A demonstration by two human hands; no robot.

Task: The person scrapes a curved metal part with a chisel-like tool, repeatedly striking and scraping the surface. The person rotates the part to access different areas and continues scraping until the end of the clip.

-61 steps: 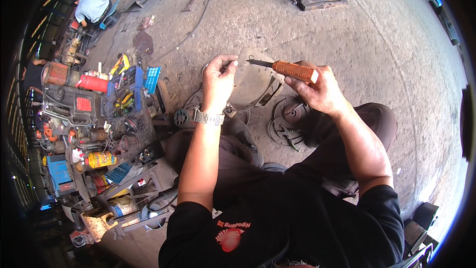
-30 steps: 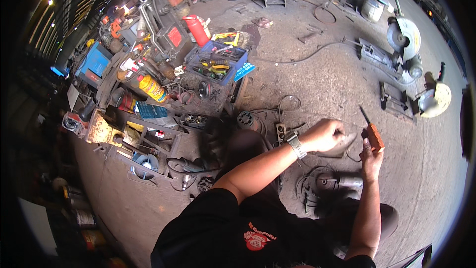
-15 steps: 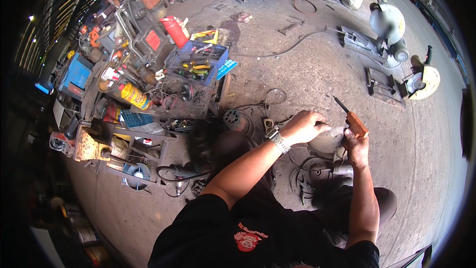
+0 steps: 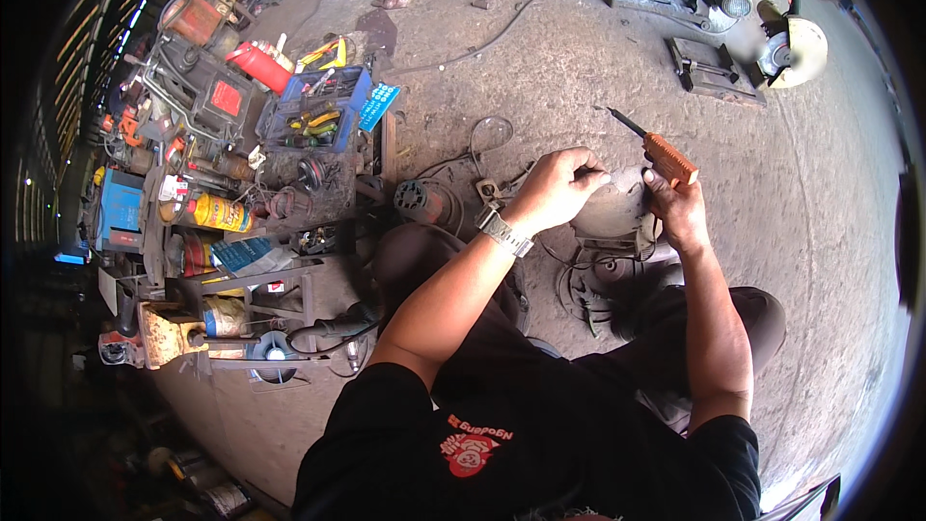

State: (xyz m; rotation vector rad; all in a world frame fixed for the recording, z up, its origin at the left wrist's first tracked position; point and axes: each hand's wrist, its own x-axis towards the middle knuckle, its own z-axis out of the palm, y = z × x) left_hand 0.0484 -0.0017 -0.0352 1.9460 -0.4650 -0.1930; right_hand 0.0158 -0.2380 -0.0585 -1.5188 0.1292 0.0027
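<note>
My right hand [image 4: 683, 217] is closed round an orange-handled screwdriver [image 4: 670, 158], its dark shaft pointing up and to the left. Across from it, my left hand [image 4: 559, 191] has thumb and fingers pinched together; whatever they hold, if anything, is too small to make out. A metal watch [image 4: 504, 232] circles the left wrist. Between and just below the hands sits a greyish rounded metal piece [image 4: 612, 212], partly covered by the left fingers. Beneath it, a dark power tool with a coiled cord [image 4: 588, 280] lies on the floor between my knees, partly in shadow.
To the left, a cluttered workbench carries a blue tool tray [image 4: 347, 116], a red bottle [image 4: 258, 68] and a yellow bottle [image 4: 220, 213]. A round motor-like part [image 4: 417, 199] stands beside my left knee. Cut-off saws [image 4: 793, 53] stand at the far right, and a cable [image 4: 492, 41] crosses the floor.
The whole view has shifted, so the bench and saws appear farther left and higher. My right hand still grips the screwdriver, and my left fingers stay pinched near the metal piece.
</note>
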